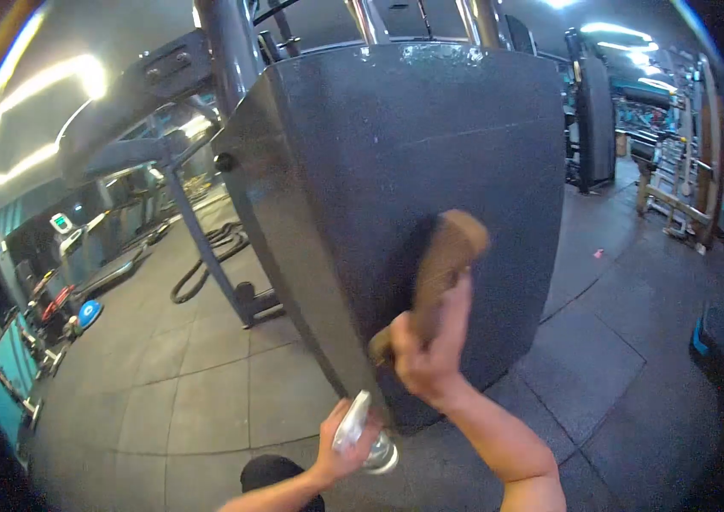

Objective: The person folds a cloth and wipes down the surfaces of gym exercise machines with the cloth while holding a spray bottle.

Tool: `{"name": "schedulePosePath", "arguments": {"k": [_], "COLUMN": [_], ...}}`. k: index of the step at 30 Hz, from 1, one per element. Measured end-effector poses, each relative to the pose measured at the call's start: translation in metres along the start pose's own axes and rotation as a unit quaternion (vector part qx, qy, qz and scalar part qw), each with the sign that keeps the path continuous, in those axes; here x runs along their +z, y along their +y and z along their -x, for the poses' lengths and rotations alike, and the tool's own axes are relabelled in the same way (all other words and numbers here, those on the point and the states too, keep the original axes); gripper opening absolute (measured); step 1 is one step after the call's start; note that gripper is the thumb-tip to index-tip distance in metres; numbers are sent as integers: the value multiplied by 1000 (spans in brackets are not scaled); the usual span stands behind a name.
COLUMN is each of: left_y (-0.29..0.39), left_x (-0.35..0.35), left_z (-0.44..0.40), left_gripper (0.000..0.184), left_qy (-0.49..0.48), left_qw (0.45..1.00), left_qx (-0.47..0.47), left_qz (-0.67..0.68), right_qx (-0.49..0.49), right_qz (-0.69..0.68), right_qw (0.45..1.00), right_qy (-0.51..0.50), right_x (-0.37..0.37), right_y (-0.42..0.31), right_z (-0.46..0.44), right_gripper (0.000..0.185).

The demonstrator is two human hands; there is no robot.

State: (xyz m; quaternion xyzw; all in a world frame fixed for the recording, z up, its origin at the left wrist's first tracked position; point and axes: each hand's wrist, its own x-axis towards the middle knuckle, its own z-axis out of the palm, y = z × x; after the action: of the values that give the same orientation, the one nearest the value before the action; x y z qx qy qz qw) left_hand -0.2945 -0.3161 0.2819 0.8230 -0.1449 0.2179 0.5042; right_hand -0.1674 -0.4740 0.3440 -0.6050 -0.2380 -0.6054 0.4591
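My left hand (341,452) is closed around a spray bottle (381,456) with a white head and a clear body, low down by the bottom corner of a large dark panel (430,154). Higher and further right, my right hand (432,363) grips a brown cloth (452,252) in front of the panel's broad face. Part of the cloth sticks out above the fingers and another bit hangs below them. Whether the cloth touches the panel is hard to tell. Wet-looking glints show along the panel's top edge.
Gym equipment surrounds me. A slanted metal frame leg (204,230) and a thick black rope (195,269) are on the left, with a blue balance dome (89,313) beyond. At right stands a rack (686,154). Dark rubber tiles (208,401) cover the floor.
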Motion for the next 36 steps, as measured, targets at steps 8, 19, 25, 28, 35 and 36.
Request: {"name": "schedulePosePath", "arguments": {"k": [8, 19, 25, 28, 35, 36], "left_y": [-33, -39, -26, -26, -29, -29], "left_x": [-25, -35, -32, -33, -15, -13], "left_z": [19, -9, 6, 7, 5, 8], "left_gripper": [36, 30, 26, 25, 24, 24], "left_qy": [-8, -15, 6, -3, -47, -48], "left_qw": [986, 995, 981, 978, 996, 993], "left_qx": [4, 88, -115, -116, 37, -23], "left_qz": [165, -47, 155, 171, 73, 102], "right_qx": [-153, -201, -104, -65, -161, -176], "right_qz": [226, 188, 181, 267, 171, 161], "right_qw": [956, 961, 977, 961, 972, 966], "right_qy": [-109, 26, -36, 16, -34, -96], "right_x": [54, 99, 46, 44, 98, 96], "right_y": [-15, -46, 6, 29, -72, -84], "right_z": [-68, -181, -65, -145, -196, -164], "right_gripper": [89, 68, 67, 77, 91, 92]}}
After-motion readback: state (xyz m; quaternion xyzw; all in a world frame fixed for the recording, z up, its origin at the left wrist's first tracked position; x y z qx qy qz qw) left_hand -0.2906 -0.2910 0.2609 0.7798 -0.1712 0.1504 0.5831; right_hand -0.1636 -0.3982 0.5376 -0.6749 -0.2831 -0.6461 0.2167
